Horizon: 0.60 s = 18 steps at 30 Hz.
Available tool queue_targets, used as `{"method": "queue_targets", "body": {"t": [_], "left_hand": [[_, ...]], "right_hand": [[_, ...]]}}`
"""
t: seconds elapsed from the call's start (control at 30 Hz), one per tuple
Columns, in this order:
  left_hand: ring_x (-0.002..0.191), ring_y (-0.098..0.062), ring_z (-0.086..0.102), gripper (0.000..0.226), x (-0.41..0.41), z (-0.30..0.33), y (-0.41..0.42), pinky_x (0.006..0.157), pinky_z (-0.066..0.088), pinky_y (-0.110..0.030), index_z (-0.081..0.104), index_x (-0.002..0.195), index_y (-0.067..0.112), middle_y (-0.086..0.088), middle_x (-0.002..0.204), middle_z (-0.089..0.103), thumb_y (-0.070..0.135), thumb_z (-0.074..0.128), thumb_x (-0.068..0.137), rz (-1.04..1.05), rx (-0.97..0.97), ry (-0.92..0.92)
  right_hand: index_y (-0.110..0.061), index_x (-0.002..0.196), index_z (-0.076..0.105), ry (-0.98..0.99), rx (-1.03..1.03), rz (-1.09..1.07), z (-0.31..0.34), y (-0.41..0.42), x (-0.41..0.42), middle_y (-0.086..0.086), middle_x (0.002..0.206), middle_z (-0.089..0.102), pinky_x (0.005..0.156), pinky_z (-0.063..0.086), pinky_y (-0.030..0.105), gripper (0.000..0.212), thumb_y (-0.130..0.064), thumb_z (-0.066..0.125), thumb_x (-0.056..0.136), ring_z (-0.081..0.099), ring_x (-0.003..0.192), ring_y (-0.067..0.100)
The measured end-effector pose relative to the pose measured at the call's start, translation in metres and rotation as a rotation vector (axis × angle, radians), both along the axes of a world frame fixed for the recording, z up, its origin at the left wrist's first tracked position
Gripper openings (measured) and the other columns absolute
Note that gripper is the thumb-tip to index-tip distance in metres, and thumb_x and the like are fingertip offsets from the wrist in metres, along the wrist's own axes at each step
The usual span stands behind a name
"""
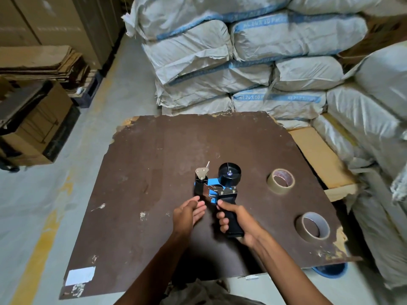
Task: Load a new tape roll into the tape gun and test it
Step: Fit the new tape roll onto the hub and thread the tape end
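The tape gun (220,190) is standing over the brown board (154,172), its black spool bare; the right hand (236,223) is gripping its handle with fingers wrapped round. The left hand (187,213) is hovering just beside the gun's front, fingers loosely extended, holding nothing. Two tape rolls (280,181) (312,226) are lying to the right. The sacks (275,36) are bearing blue print too blurred to read surely.

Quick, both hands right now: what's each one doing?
Left hand: open, holding nothing, beside the tape gun.
Right hand: gripping the tape gun's handle.
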<state>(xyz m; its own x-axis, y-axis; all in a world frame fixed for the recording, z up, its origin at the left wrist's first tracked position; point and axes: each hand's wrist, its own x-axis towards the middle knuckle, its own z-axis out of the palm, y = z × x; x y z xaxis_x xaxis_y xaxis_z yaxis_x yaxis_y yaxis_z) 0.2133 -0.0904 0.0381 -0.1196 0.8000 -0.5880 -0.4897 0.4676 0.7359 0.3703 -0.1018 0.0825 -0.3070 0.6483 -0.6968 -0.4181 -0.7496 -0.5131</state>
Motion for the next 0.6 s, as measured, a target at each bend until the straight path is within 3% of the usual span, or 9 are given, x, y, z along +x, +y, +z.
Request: {"method": "queue_targets", "body": {"t": [0.13,0.23,0.37,0.5,0.6], "left_hand": [[0.088,-0.025,0.074,0.016,0.007,0.043,0.005,0.08,0.061,-0.029,0.064,0.102,-0.003,-0.022,0.097,0.073,0.005,0.051,0.098,0.064,0.022,-0.139],[0.087,-0.025,0.073,0.014,0.008,0.072,0.008,0.074,0.062,-0.028,0.063,0.094,-0.003,-0.022,0.094,0.072,0.003,0.051,0.096,0.121,0.005,-0.272],[0.093,-0.024,0.074,0.018,0.004,0.107,0.006,0.075,0.062,-0.029,0.063,0.101,-0.006,-0.024,0.102,0.072,0.005,0.05,0.096,0.127,0.021,-0.415],[0.097,-0.026,0.074,0.016,0.002,0.134,0.004,0.083,0.06,-0.034,0.068,0.1,0.001,-0.02,0.103,0.074,0.013,0.059,0.094,0.135,0.049,-0.414],[0.099,-0.023,0.074,0.035,0.004,0.149,0.004,0.084,0.061,-0.032,0.068,0.106,0.003,-0.017,0.104,0.075,0.029,0.073,0.082,0.107,0.073,-0.335]], "right_hand": [[-0.01,0.083,0.061,-0.029,0.036,0.014,0.041,0.002,-0.005,0.002,0.061,0.051,0.036,0.038,0.019,0.017,-0.019,0.063,0.097,0.043,0.04,0.008],[-0.009,0.082,0.061,-0.03,0.071,0.015,0.071,0.001,-0.009,0.002,0.061,0.05,0.036,0.038,0.019,0.016,-0.019,0.065,0.094,0.043,0.041,0.008],[-0.007,0.09,0.062,-0.023,0.141,0.012,0.102,0.0,-0.01,0.003,0.064,0.051,0.037,0.039,0.02,0.022,-0.023,0.074,0.081,0.045,0.044,0.009],[-0.007,0.097,0.062,-0.043,0.206,0.016,0.123,-0.002,-0.01,0.004,0.065,0.052,0.038,0.04,0.021,0.03,-0.026,0.076,0.078,0.045,0.045,0.009],[-0.007,0.097,0.063,-0.052,0.231,0.009,0.132,-0.002,-0.012,0.003,0.064,0.052,0.038,0.04,0.021,0.029,-0.026,0.075,0.079,0.046,0.044,0.009]]}}
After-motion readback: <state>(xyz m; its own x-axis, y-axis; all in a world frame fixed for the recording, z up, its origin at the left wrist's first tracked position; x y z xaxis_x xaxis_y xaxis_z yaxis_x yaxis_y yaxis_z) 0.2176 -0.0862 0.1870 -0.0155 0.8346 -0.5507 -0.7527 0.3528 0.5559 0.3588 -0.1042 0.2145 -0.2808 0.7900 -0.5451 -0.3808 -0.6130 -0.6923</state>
